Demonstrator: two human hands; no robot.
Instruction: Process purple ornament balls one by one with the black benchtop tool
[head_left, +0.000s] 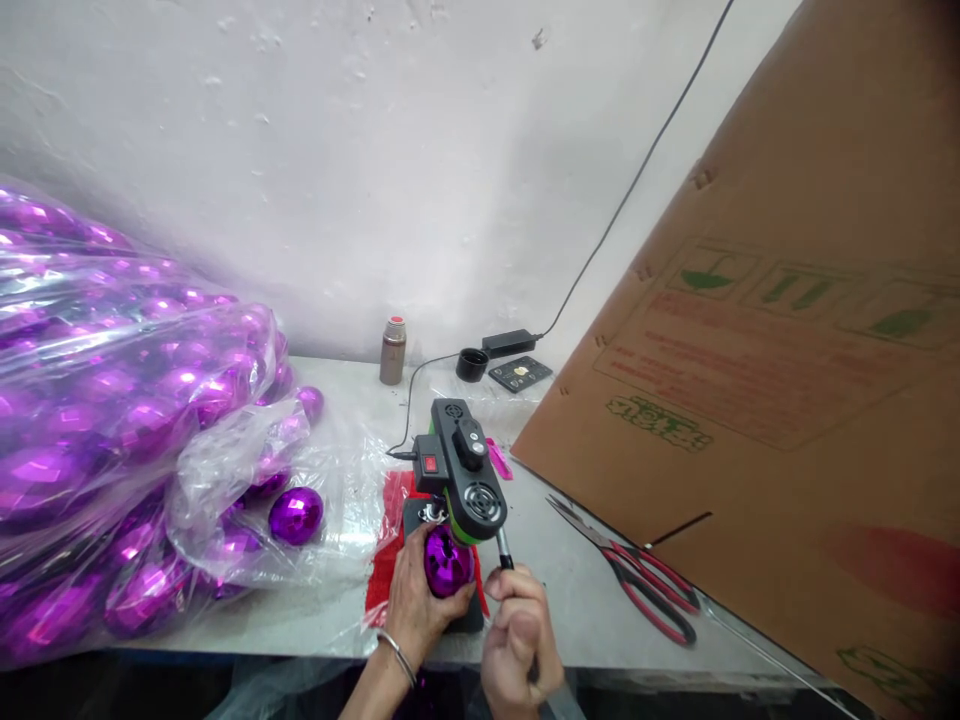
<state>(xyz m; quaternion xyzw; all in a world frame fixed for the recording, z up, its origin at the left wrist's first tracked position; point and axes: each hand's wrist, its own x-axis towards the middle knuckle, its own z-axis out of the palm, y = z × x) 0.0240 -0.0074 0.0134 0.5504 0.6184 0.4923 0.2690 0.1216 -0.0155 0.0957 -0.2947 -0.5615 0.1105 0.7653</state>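
My left hand, with a metal bangle on its wrist, is closed around a shiny purple ball. It keeps the ball under the head of a small black and green bench drill press with a red switch. My right hand is curled with its fingers at the end of the press's metal lever. Under the press lies a red cloth. What touches the top of the ball is hidden by the machine head.
A large clear plastic bag of purple balls fills the left side; one loose ball lies at its mouth. Red-handled scissors lie right, beside a big cardboard box. A flask, black cap, power adapter and phone are behind.
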